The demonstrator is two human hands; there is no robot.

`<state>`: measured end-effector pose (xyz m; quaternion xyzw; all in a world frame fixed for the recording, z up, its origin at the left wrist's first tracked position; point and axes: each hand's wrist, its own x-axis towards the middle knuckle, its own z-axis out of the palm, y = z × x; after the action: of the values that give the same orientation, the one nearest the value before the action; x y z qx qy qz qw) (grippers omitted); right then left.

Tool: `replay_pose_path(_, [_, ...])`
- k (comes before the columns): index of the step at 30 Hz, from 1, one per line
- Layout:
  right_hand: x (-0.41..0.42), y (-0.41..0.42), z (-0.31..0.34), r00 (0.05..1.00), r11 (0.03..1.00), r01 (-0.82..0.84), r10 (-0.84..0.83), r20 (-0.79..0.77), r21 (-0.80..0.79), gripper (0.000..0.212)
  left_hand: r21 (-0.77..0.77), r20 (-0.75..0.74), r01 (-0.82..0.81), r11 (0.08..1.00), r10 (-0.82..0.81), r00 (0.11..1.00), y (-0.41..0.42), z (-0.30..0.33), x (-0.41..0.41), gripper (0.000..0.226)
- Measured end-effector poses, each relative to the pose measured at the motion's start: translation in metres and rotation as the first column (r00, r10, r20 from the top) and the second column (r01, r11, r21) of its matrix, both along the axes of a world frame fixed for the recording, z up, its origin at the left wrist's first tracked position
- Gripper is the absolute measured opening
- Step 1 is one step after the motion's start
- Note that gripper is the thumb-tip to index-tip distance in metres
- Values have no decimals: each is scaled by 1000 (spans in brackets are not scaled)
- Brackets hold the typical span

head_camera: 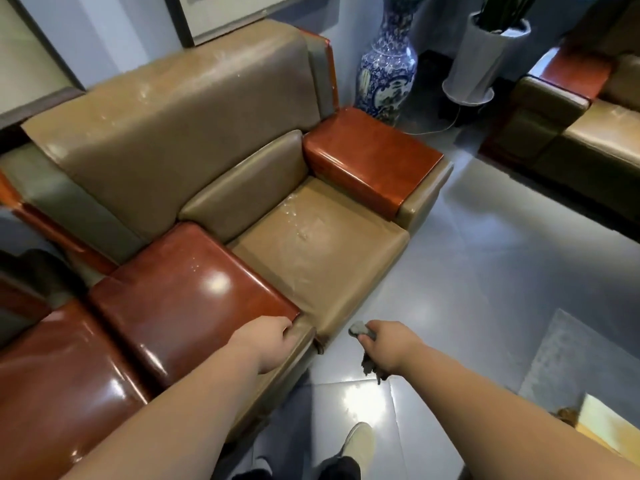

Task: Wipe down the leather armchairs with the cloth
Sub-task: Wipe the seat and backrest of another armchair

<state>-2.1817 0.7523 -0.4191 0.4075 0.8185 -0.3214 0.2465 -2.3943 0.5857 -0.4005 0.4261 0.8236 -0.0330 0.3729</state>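
Note:
A tan leather armchair (311,251) with glossy red-brown wooden armrest tops fills the middle of the head view. Its seat cushion shows pale scuff marks. My left hand (266,341) rests on the front corner of the near armrest (187,289), fingers curled over its leather front edge. My right hand (388,344) grips a bunched grey cloth (360,330) in the air just in front of the seat's front edge; a dark tail of the cloth hangs below the fist. A second armchair (588,133) stands at the right.
Another red-brown armrest (52,375) adjoins on the left. A tall blue-and-white vase (386,71) and a white planter (481,57) stand behind the chair's far armrest. Shiny grey floor tiles lie ahead; a grey rug (575,362) lies at the right. My shoe (358,441) is below.

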Motion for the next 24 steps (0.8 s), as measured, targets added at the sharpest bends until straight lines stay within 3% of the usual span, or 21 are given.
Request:
replay_pose_path(3, [-17,19,-24,999,989,43,-46,-17,-142,22,9,8,-40,999,40,999,7,-17,-4,46])
replay_pose_path(12, [-78,44,-93,999,956,50,-53,-3,-289,15,-61,-18,-118,991,118,993,26,-97,-59,44])
replay_pose_path(16, [-111,69,-150,998,981,-46,52,30,-189,27,-56,-47,-39,998,36,998,52,-135,-79,48])
replay_pose_path(21, [-162,89,-222,994,995,-77,82,67,-71,38,46,-100,-101,994,106,989,76,-195,-95,68])
replay_pose_path(24, [-182,88,-264,993,997,-81,80,-83,-19,59,67,-189,-87,994,98,977,87,-235,-100,74])
